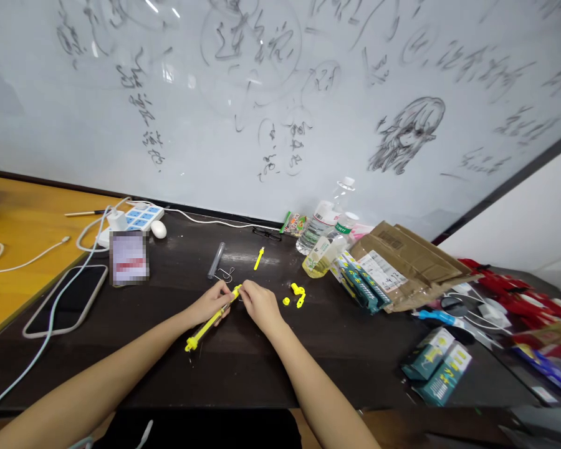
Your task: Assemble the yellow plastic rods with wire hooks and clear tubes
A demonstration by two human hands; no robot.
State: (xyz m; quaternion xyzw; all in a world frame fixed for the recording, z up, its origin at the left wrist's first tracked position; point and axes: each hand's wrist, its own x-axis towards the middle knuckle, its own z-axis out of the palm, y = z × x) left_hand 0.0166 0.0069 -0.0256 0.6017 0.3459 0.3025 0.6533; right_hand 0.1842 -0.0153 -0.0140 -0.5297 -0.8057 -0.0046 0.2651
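Observation:
Between my two hands is a long yellow rod-shaped piece (206,328), slanting down to the left over the dark table. My left hand (211,304) is closed around its upper part. The fingers of my right hand (258,303) pinch its upper end. Beyond my hands lie a clear tube (216,260), a bent metal hook (226,274) and a short yellow stick (258,259). Right of my right hand are a curved yellow part (299,294) and a small yellow cap (286,301).
A phone (68,300), power strip (143,217) and cables are on the left, with a white mouse (158,229). Bottles (318,226), a cardboard package (406,262) and green boxes (442,368) stand or lie right. A whiteboard (243,125) rises behind the dark table (168,374).

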